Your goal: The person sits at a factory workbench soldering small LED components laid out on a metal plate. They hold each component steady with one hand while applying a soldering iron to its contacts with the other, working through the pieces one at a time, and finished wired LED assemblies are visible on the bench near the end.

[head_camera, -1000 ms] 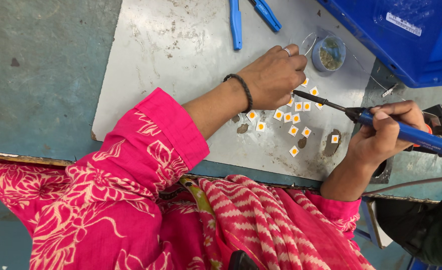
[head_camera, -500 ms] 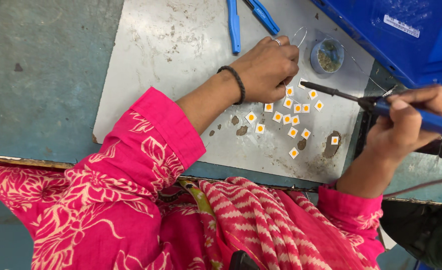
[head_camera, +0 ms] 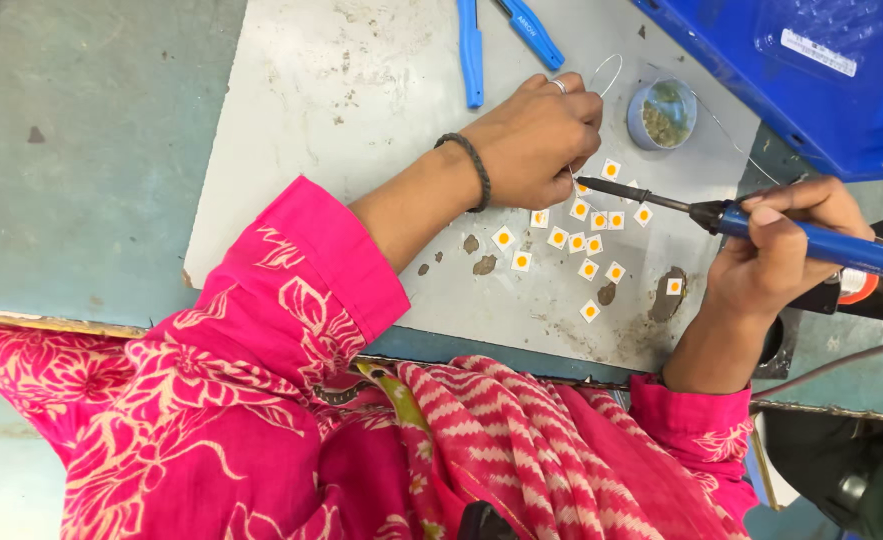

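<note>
Two hands at work over a pale grey board (head_camera: 361,90), head view only. Right hand (head_camera: 776,245) is clenched round the blue handle of a soldering iron (head_camera: 761,225); its dark tip reaches left, ending just beside the left hand's fingertips, above the top of a scatter of small white squares with orange centres (head_camera: 581,240). Left hand (head_camera: 536,140) is curled, knuckles up, ring on one finger, dark band at the wrist — it pinches a thin solder wire (head_camera: 611,65), which loops up from the fingers and trails off to the right. The hand covers the exact spot where wire meets tip; cannot tell whether they touch. Squares lie loose in a cluster between the two hands, one more lower right, near a burnt stain on the board. Small round tin (head_camera: 664,115) of brownish paste sits just right of the left hand, close above the iron. Blue-handled pliers (head_camera: 471,50) lie at the board's top edge, apart from both hands. Blue crate (head_camera: 841,110) fills the upper right corner. Pink patterned sleeves and a striped scarf (head_camera: 521,440) crowd the lower frame.
</note>
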A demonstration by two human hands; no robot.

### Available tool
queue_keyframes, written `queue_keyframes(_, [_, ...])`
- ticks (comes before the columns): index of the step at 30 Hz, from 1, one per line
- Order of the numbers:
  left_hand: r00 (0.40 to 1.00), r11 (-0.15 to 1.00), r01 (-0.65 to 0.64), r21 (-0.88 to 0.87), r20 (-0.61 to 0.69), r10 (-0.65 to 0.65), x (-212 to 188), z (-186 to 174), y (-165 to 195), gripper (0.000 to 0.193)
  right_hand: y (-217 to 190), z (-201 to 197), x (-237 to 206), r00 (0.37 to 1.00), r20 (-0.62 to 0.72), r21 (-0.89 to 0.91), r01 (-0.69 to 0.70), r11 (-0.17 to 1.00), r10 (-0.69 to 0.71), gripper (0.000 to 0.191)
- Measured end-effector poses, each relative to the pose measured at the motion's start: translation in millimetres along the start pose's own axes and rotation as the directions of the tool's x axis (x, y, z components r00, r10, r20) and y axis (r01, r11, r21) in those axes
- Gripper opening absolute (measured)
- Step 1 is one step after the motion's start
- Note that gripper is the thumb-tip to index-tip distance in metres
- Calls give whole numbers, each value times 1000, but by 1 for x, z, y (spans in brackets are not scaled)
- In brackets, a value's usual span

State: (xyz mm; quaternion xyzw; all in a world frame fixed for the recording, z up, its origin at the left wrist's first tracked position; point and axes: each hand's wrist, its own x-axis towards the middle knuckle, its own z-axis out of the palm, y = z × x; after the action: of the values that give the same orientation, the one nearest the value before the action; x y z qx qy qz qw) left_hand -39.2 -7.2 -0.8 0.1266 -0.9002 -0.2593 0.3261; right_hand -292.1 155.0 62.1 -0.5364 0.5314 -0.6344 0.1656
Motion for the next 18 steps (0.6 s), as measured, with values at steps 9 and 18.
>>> queue_keyframes(9, [1000, 1000, -11, 13, -1, 11, 1, -1, 0, 6, -5, 4, 1, 999, 35, 27, -26, 999, 25, 18])
queue_keyframes(18, [1000, 1000, -6, 27, 12, 6, 3, -1, 0, 5, -1, 7, -3, 991, 10, -61, 134, 989, -134, 20])
